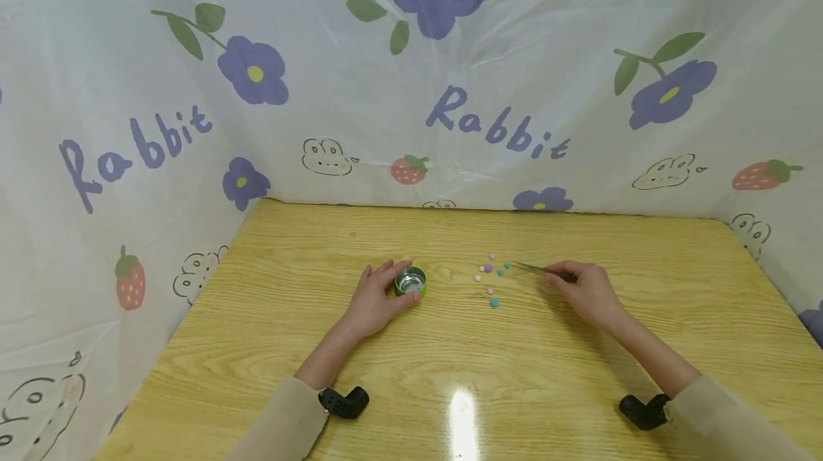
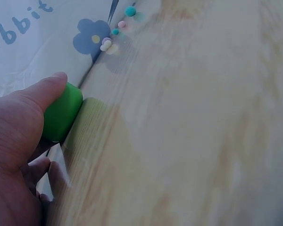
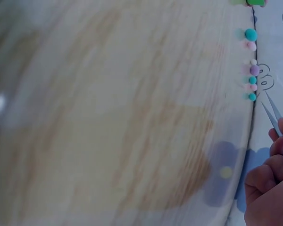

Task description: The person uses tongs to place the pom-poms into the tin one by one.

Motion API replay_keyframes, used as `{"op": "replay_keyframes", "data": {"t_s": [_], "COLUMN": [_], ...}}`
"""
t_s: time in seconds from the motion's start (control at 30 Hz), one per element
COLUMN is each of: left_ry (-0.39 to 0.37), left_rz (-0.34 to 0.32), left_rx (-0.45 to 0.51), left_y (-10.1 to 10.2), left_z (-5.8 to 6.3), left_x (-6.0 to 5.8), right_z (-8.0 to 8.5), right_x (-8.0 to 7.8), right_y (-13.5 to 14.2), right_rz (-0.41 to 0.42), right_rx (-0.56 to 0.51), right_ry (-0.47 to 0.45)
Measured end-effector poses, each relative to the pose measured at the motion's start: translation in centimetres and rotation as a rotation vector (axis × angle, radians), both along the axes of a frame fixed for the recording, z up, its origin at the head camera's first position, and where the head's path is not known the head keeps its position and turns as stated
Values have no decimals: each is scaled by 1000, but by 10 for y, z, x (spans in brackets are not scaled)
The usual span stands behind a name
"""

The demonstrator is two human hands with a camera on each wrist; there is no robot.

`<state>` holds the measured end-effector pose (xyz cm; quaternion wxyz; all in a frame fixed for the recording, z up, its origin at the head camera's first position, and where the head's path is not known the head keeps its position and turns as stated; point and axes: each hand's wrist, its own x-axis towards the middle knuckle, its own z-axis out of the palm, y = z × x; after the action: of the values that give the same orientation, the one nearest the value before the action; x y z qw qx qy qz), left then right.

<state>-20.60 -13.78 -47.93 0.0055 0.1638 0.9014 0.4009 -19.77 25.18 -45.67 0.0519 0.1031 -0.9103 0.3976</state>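
A small round green tin (image 1: 411,282), silvery inside, stands on the wooden table. My left hand (image 1: 377,298) holds it between the thumb and fingers; in the left wrist view its green side (image 2: 63,112) shows beside the thumb. My right hand (image 1: 588,293) pinches metal tweezers (image 1: 531,269). Their two tips stand apart in the right wrist view, with nothing between them, close to a small teal ball (image 3: 252,96). Several little balls lie loose between the hands, among them a purple ball (image 1: 489,268), a larger teal ball (image 1: 494,301) and a pink ball (image 1: 491,291).
The wood-grain table (image 1: 411,368) carries a bright light reflection near its front. A printed cloth (image 1: 360,89) with flowers and rabbits hangs behind and at both sides. A black wrist device (image 1: 345,402) is on the left forearm, another black device (image 1: 644,412) on the right.
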Motion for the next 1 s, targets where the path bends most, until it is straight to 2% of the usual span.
{"op": "replay_keyframes", "data": {"t_s": [0.2,0.47,1.0], "left_ry": [-1,-6,7], "left_rz": [1,-1,-6], "left_rx": [-11,-3,-5], "left_y": [-1,-1,-1], "left_z": [-2,-1,-2], "left_x": [-1,0,1], "right_z": [-5,-11,-9], "right_x": [0,-1,0], "right_y": [-1,-2,-7], "right_rz": [15,26,28], "right_rx": [14,23,43], "right_ry": [34,32,31]}}
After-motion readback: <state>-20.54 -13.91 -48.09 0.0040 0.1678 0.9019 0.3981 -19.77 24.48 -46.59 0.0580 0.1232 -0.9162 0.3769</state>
